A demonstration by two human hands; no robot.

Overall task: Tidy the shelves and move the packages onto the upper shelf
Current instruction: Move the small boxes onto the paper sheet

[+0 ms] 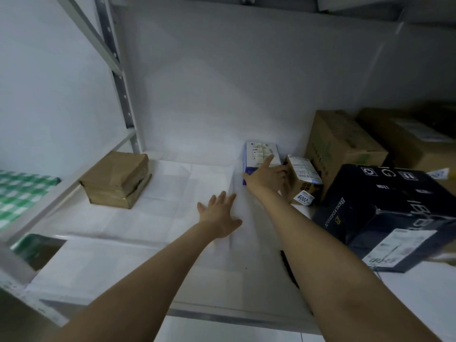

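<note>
On the white shelf [153, 233], left hand [219, 215] flat, fingers spread, empty; right hand [267, 177] splayed against the blue-white package [259, 154].

Both bare forearms reach forward and up from the bottom edge, roughly parallel, elbows out of view. The left hand [219, 215] lies palm down, fingers spread and loosely straight, thumb angled out to the right, gripping nothing. The right arm stretches further. The right hand [267, 175] is ahead and to the right of the left hand, index finger extended, the other fingers curled down out of sight.
</note>
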